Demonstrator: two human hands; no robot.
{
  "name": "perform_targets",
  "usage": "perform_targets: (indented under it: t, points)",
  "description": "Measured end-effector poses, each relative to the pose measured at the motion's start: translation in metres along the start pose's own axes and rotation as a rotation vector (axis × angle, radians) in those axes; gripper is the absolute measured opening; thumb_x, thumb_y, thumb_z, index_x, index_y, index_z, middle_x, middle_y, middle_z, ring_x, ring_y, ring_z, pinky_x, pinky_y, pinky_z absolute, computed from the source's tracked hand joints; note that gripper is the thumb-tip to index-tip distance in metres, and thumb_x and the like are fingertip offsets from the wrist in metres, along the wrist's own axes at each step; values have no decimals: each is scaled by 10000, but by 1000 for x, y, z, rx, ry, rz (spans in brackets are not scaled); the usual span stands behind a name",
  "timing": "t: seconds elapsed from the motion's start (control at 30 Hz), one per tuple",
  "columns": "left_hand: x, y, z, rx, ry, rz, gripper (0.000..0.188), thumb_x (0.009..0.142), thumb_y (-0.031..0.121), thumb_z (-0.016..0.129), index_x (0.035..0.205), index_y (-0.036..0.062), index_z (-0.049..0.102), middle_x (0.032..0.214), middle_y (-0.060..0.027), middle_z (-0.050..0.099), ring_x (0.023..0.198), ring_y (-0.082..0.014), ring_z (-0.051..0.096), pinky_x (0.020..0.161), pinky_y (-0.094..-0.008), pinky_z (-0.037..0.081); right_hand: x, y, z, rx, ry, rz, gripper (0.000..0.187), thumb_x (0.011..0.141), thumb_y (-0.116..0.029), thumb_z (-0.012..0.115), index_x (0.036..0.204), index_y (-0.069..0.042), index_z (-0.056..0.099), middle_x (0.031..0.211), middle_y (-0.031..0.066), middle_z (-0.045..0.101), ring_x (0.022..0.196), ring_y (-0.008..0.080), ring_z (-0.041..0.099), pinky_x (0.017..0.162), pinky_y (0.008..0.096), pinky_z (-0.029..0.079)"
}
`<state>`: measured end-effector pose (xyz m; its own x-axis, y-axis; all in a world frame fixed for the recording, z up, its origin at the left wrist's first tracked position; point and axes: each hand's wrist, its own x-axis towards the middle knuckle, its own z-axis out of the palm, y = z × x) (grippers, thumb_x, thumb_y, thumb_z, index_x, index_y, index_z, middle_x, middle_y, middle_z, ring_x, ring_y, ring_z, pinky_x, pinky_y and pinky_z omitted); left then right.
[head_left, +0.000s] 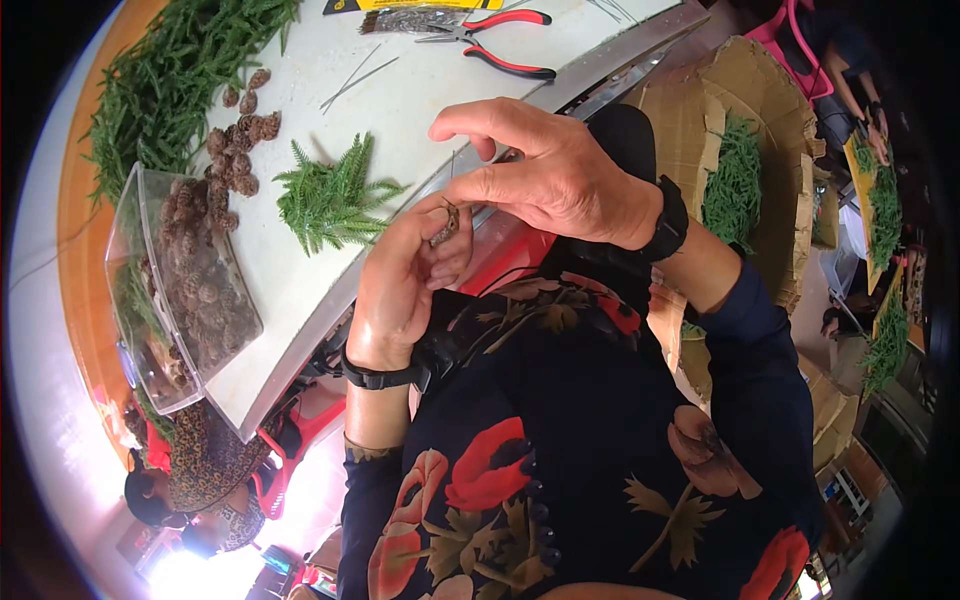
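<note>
Near the table's front edge, my left hand [405, 265] pinches a small brown pine cone [445, 228] between thumb and curled fingers. What looks like a thin wire rises beside it. My right hand [560, 170] reaches over from the right, its thumb close to the cone and its index finger bent out above the table. A bit of something brown shows inside its curled fingers, too hidden to name. On the white tabletop left of my hands lies a green artificial sprig [335, 195].
Red-handled pliers [490, 45], a clear packet [410, 20] and loose wires [355, 80] lie at the back. Leftward are loose pine cones [235, 150], a clear bin [215, 340] of cones and heaped greenery [180, 80]. A cardboard box [785, 130] holds greenery at right; other people sit nearby.
</note>
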<state>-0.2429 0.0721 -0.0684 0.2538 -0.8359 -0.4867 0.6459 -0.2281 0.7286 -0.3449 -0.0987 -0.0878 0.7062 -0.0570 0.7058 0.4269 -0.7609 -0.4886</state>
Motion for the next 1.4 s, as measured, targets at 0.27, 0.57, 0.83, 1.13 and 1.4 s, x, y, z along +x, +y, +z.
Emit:
perform_targets:
  t: [0.27, 0.57, 0.83, 1.13, 1.4]
  points:
    - [-2, 1, -2, 13, 16, -5, 201, 921, 200, 441, 925, 22, 535, 679, 63, 352, 563, -43, 275, 518, -203, 206, -13, -2, 5, 41, -32, 25, 282, 690, 69, 688, 944, -52, 690, 1088, 71, 634, 717, 183, 646, 595, 273, 526]
    - [-3, -2, 2, 320, 123, 140, 180, 932, 182, 442, 963, 34, 540, 721, 72, 369, 622, -28, 294, 543, -196, 223, -20, -15, 12, -12, 5, 73, 343, 692, 82, 676, 1014, -33, 650, 1011, 79, 653, 738, 229, 664, 574, 289, 535]
    - [-12, -3, 8, 316, 86, 115, 178, 979, 188, 463, 1026, 30, 531, 790, 62, 395, 681, -35, 327, 599, -194, 264, -24, -21, 20, -34, 34, 177, 258, 726, 76, 675, 959, -28, 637, 952, 66, 644, 715, 230, 661, 550, 284, 521]
    - [-8, -15, 6, 793, 176, 309, 130, 965, 108, 520, 1036, -1, 523, 823, -35, 512, 688, -122, 462, 605, -293, 401, -24, -27, 15, -102, -57, 283, 147, 763, 33, 666, 888, -22, 610, 856, 67, 621, 669, 246, 638, 520, 310, 498]
    - [4, -39, 19, 1605, 450, 773, 113, 922, 87, 568, 983, 6, 518, 768, -153, 572, 676, -325, 591, 589, -415, 451, -27, -27, 14, -88, -110, 442, 78, 783, 0, 650, 838, -10, 595, 772, 123, 605, 660, 312, 617, 535, 339, 470]
